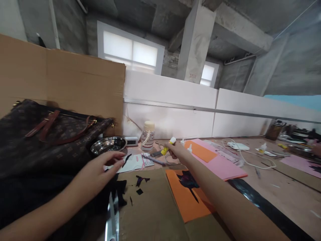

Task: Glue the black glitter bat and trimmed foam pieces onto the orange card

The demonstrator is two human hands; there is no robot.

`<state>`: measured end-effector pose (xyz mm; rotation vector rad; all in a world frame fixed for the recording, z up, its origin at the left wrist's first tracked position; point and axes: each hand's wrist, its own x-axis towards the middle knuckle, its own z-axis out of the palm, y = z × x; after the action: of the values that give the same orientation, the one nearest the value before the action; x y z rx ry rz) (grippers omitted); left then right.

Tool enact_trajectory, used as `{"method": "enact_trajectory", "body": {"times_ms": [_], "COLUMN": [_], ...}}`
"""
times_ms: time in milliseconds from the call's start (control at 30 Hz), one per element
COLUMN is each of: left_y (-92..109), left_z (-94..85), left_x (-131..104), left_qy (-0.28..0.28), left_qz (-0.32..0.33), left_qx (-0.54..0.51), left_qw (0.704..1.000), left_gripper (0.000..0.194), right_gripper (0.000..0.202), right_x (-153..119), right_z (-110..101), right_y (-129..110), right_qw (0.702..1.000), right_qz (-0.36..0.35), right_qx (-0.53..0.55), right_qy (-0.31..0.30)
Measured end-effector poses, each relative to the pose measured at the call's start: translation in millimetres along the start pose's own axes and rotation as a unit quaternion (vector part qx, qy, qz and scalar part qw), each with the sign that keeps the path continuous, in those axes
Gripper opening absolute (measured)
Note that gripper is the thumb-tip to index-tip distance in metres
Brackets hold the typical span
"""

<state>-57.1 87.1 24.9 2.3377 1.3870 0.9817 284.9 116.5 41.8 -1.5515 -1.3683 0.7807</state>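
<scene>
My right hand (176, 149) is closed round a yellow glue stick (165, 151) with a white cap, held above the far part of the table. My left hand (109, 167) hangs near a thin black scrap (127, 160), its thumb and fingers apart; whether it touches the scrap is unclear. Below my right forearm lies an orange sheet (180, 204) with a dark leaf-like cutout (188, 180) on it, partly covered by the arm. Several black scraps (139, 191) are on the brown cardboard (152, 214). Scissors (113, 217) point upward at the cardboard's left edge.
A brown handbag (50, 140) stands at left beside a metal bowl (108, 145). Behind are a cream-topped bottle (148, 135) and white panels (170, 110). Pink sheets (225, 169), a white cable (244, 160) and a black strip (265, 204) lie at right.
</scene>
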Motion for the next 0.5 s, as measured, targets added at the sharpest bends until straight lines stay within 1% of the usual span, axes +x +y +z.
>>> {"method": "enact_trajectory", "body": {"times_ms": [67,167,200,267,333,400,500], "left_y": [17.6,29.5,30.2,28.5,25.0,21.2,16.5], "left_z": [9.0,22.7,25.4,27.2,26.1,25.0,26.4], "left_x": [-12.6,-26.5,-28.6,-28.8,-26.0,-23.2,-23.3], "left_qy": [-0.012,-0.030,-0.032,-0.035,-0.037,-0.041,-0.049], "left_qz": [0.009,0.022,0.026,0.035,0.047,0.059,0.077], "left_qx": [-0.008,0.003,0.009,0.023,0.037,0.049,0.056], "left_qw": [1.000,0.999,0.999,0.999,0.998,0.996,0.994], "left_gripper": [0.070,0.071,0.066,0.049,0.036,0.033,0.028], "right_gripper": [0.034,0.031,0.032,0.036,0.041,0.046,0.061], "right_x": [-10.0,-36.6,-46.9,-66.6,-82.3,-92.9,-100.8], "right_z": [22.0,59.1,70.7,90.4,104.7,113.7,119.7], "right_y": [-11.2,-22.6,-24.2,-24.8,-23.1,-20.7,-18.6], "right_qw": [0.997,0.984,0.978,0.968,0.959,0.952,0.944], "right_qz": [0.013,0.021,0.024,0.033,0.043,0.053,0.068], "right_qx": [0.065,0.153,0.177,0.216,0.251,0.277,0.296], "right_qy": [-0.039,-0.091,-0.105,-0.124,-0.126,-0.122,-0.127]}}
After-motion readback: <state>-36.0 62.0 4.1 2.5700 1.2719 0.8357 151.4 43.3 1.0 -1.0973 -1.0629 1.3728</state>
